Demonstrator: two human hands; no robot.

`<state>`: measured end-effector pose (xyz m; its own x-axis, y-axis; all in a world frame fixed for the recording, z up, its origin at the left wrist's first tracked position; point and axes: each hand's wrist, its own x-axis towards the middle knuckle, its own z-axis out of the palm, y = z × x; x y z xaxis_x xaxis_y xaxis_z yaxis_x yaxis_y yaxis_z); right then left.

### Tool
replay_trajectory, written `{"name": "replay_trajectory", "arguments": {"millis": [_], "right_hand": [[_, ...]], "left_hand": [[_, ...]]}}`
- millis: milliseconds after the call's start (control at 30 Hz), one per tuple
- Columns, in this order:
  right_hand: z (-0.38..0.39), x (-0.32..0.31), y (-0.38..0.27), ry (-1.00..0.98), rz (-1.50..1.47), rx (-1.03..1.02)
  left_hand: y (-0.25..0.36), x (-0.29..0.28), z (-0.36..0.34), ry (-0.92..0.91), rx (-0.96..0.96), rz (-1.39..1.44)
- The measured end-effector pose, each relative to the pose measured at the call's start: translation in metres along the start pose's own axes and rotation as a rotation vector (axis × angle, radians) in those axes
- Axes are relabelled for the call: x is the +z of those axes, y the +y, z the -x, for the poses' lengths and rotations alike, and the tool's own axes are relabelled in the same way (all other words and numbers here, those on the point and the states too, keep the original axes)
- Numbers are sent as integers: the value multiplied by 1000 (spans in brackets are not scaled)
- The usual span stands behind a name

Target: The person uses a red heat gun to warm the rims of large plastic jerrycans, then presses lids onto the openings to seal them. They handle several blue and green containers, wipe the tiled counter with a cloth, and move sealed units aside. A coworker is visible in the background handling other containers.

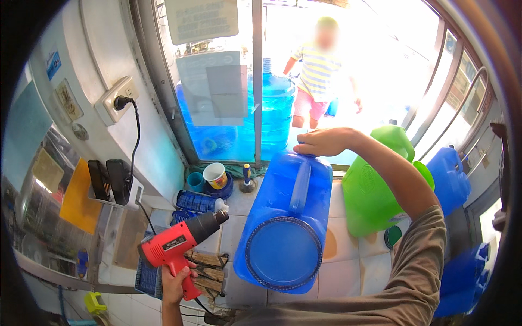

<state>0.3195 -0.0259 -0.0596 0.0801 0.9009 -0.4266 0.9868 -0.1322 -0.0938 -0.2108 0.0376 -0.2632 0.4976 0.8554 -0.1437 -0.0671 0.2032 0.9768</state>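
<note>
My left hand [176, 282] grips the handle of a red heat gun [169, 244], whose black nozzle points up and to the right. My right hand [321, 142] reaches across to the far end of a big blue jug [287, 204] on the tiled counter, its fingers closed over the top there, largely covering what they hold. The jug's handle runs lengthwise toward me, and a large round lid faces up at its near end. Left of the jug are short wooden pieces [206, 280] and blue packets [193, 202].
Green jugs [370, 195] and blue jugs [451, 179] stand right. A white cup [215, 175] and small tool [247, 183] sit behind. A power strip with a cord [135, 194] hangs left. Beyond the glass are large water bottles [272, 119] and a person [321, 76].
</note>
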Motion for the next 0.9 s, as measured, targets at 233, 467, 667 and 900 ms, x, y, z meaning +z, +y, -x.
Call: {"name": "replay_trajectory", "arguments": {"millis": [233,467,667,900], "right_hand": [[8,-45,-11,-99,-267,-83],[6,-55,-22,-90,-154,-78],[15,-53,-19,-190,-229,124],[27,-43,-8,11,-239,-3]], "left_hand": [[78,26,-29,-124,62,-10],[120,66,-63,-286,217,-76],[147,96,-86,-357,166,50],[168,129,-102,-396,99,40]]}}
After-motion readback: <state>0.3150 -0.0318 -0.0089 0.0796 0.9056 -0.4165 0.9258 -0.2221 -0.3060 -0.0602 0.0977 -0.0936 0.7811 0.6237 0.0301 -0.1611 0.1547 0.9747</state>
